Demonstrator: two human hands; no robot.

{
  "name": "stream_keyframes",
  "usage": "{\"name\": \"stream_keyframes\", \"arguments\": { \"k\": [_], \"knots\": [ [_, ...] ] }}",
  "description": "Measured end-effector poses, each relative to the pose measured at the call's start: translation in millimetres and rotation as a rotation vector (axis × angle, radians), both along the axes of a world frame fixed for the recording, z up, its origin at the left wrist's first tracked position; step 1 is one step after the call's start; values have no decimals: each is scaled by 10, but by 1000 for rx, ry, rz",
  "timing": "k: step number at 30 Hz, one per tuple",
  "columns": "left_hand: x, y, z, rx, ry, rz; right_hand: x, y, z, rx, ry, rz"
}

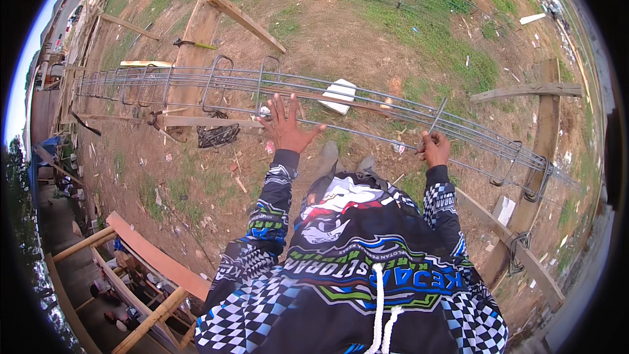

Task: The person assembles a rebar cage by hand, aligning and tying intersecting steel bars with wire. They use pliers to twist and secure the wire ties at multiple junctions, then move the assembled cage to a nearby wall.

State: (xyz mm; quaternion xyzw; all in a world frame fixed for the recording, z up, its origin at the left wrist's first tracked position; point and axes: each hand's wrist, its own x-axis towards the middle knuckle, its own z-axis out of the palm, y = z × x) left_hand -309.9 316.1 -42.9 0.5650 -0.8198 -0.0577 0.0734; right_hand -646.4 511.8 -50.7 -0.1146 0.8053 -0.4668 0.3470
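A long bundle of steel rebar (367,100) runs across in front of me, with several bent stirrups around it, among them one stirrup (217,84) left of my left hand. My left hand (288,126) is spread open, palm down over the near bar, its fingertips next to another stirrup (261,85). My right hand (434,149) is closed on the near end of a steel stirrup (439,113), seen almost edge-on across the bars. Its fingers partly hide the near bar.
Wooden boards (196,33) and a right-hand plank (547,118) support the cage. Pliers-like tools (154,118) and a dark wire coil (218,135) lie at left. A hammer-like tool (193,44) rests on the board. More stirrups (521,252) hang at lower right. A white block (339,95) lies beyond.
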Motion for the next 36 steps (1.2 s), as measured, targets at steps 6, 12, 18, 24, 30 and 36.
{"name": "stream_keyframes", "arguments": {
  "k": [6,12,18,24,30,36],
  "knots": [
    [-25,16,-9,-18,2,-22,1125,-1072,124,-83,-187,302],
    [10,1,-40,-28,-10,-17,1695,-1634,345,-36,-162,321],
    [40,27,-81,-27,9,-6,1808,-1585,222,-98,-168,265],
    [-53,23,-137,-62,40,-15,1653,-1459,246,-150,-243,179],
    [19,37,-142,-71,24,24,96,-282,347,-141,632,-5],
    [-229,390,152,-250,323,-60,-2146,1955,140,732,756,-429]
  ]
}}
